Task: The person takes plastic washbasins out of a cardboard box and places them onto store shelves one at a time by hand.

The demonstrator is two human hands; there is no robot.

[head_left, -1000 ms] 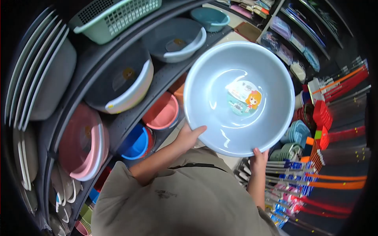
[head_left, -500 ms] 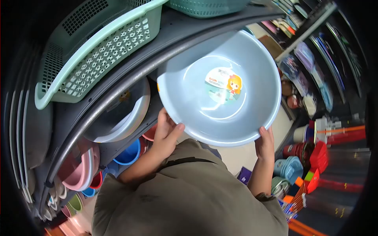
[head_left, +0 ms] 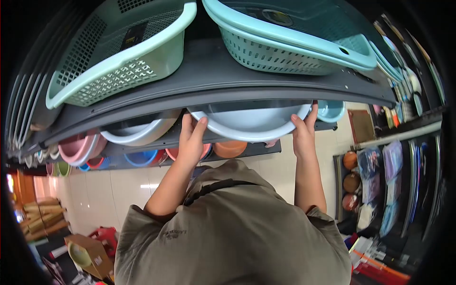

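A pale blue plastic basin (head_left: 251, 124) is between my two hands, its back part hidden under the upper shelf (head_left: 228, 88). My left hand (head_left: 192, 134) grips its left rim, thumb on the near side. At the right rim, my right hand (head_left: 304, 129) holds on, with its thumb against the edge and fingers reaching up the outside. To the left of my left hand sits another light basin (head_left: 142, 133) on the same lower level. A small teal tub (head_left: 330, 110) stands just beyond my right hand.
Green baskets (head_left: 118, 64) and teal baskets (head_left: 289, 45) stand on the upper shelf. Below are pink basins (head_left: 78, 151), a blue basin (head_left: 141, 157) and an orange one (head_left: 230, 148). Balls (head_left: 351, 182) and bagged goods fill a rack at right; a cardboard box (head_left: 90, 256) stands behind left.
My body and view have turned to face the shelf. The basin, fully visible before in front of me, has gone partly under the upper shelf, still in both hands.
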